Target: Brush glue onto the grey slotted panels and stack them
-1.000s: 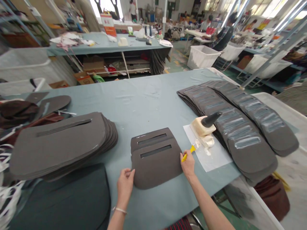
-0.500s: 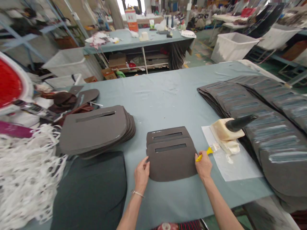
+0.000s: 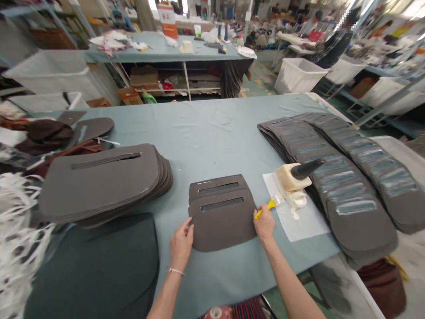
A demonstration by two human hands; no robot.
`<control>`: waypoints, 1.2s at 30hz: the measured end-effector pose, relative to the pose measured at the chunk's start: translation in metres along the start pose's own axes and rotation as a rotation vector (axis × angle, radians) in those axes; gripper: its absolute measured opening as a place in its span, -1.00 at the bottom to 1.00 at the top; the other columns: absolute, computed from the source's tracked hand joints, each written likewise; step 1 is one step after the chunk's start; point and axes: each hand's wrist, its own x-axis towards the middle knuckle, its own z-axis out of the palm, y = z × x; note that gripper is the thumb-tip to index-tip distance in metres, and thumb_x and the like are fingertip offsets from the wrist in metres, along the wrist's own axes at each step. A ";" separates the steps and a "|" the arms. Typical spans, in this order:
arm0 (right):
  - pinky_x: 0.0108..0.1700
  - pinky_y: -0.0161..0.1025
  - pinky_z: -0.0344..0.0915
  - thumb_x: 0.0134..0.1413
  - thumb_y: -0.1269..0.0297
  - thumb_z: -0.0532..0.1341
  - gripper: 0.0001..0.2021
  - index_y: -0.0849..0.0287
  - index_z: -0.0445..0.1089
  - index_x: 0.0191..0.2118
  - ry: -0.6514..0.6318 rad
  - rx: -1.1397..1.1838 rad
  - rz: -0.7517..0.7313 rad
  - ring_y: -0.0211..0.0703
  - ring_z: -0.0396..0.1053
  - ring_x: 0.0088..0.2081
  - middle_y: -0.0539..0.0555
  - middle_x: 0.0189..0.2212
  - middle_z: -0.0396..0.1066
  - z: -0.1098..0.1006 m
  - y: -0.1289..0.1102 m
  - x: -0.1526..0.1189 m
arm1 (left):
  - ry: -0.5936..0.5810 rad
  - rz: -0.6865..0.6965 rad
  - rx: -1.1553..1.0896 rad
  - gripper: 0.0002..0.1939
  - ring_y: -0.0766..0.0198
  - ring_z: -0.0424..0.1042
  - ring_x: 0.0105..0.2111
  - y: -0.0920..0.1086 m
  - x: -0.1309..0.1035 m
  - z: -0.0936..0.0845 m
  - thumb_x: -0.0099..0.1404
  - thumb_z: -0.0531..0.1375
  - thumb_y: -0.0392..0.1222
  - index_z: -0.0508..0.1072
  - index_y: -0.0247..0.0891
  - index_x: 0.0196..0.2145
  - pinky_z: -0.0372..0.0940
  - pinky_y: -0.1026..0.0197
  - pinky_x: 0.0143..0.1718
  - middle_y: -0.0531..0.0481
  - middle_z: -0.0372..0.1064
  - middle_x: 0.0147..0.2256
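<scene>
Two dark grey-brown rounded panels with slots lie overlapped on the table, the front panel (image 3: 226, 230) partly covering the rear panel (image 3: 215, 182). My left hand (image 3: 182, 241) is closed at the front panel's left edge, fingertips pinching it. In my right hand (image 3: 264, 223) is a yellow-handled brush (image 3: 271, 204) with white paste on its bristles; that hand's fingers also touch the panel's right edge. Beyond the brush, a cream block-shaped container (image 3: 288, 180) with a black nozzle lies on a white sheet (image 3: 285, 226), beside a blob of white paste (image 3: 297, 200).
A thick stack of slotted panels (image 3: 99, 181) lies left, behind dark fabric (image 3: 96, 266). White strips (image 3: 20, 248) heap at the far left. Right, overlapping rows of panels (image 3: 358, 221) carry pale paste around their slots. White bins (image 3: 295, 75) and another table (image 3: 146, 51) stand beyond.
The camera view has turned slightly right, so the table contents appear shifted left. Both hands stay at the sides of the front panel, the brush still in my right hand.
</scene>
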 end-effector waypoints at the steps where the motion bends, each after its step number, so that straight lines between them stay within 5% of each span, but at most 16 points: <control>1: -0.44 -0.34 -0.10 0.11 0.31 0.16 -0.89 0.18 0.24 -0.25 -0.006 -0.003 0.005 -0.29 0.19 -0.44 -0.01 -0.41 0.29 -0.001 -0.001 0.000 | -0.003 0.003 0.015 -0.64 0.27 0.41 -0.36 0.000 0.000 0.000 0.28 0.05 -0.09 0.38 -0.12 0.01 0.22 0.23 -0.31 0.01 0.45 -0.35; 14: -0.41 -0.33 -0.07 0.09 0.29 0.16 -0.86 0.17 0.25 -0.22 -0.024 -0.014 -0.005 -0.23 0.17 -0.38 0.03 -0.38 0.24 -0.004 -0.001 0.001 | 0.047 0.086 0.120 -0.68 0.25 0.35 -0.33 0.012 -0.004 0.001 0.27 0.03 -0.20 0.37 -0.19 -0.03 0.21 0.22 -0.28 -0.03 0.37 -0.33; 21: -0.27 -0.23 0.05 0.01 0.48 0.05 -0.83 0.20 0.27 -0.24 0.106 0.078 -0.178 -0.07 0.13 -0.29 0.10 -0.40 0.21 -0.002 0.001 0.013 | 0.159 0.175 0.283 -0.70 0.16 0.28 -0.23 0.017 -0.002 -0.003 0.26 0.01 -0.27 0.42 -0.22 -0.10 0.24 0.13 -0.19 -0.12 0.27 -0.26; 28: -0.18 -0.25 0.06 -0.06 0.62 -0.04 -0.67 0.17 0.27 -0.19 -0.034 0.218 -0.481 -0.08 0.15 -0.15 0.13 -0.22 0.31 0.009 -0.044 0.029 | 0.148 0.378 0.301 -0.61 0.12 0.25 -0.08 0.053 0.018 -0.003 0.26 0.03 -0.29 0.30 -0.18 0.05 0.19 0.07 -0.08 -0.14 0.26 -0.08; 36: -0.25 -0.26 0.09 -0.13 0.60 -0.02 -0.68 0.18 0.30 -0.24 -0.071 0.160 -0.551 -0.08 0.19 -0.22 0.11 -0.36 0.30 0.024 -0.050 0.042 | 0.099 0.320 0.227 -0.61 0.06 0.22 0.01 0.056 0.026 0.005 0.23 0.05 -0.29 0.32 -0.20 0.03 0.18 -0.01 -0.03 -0.19 0.25 0.01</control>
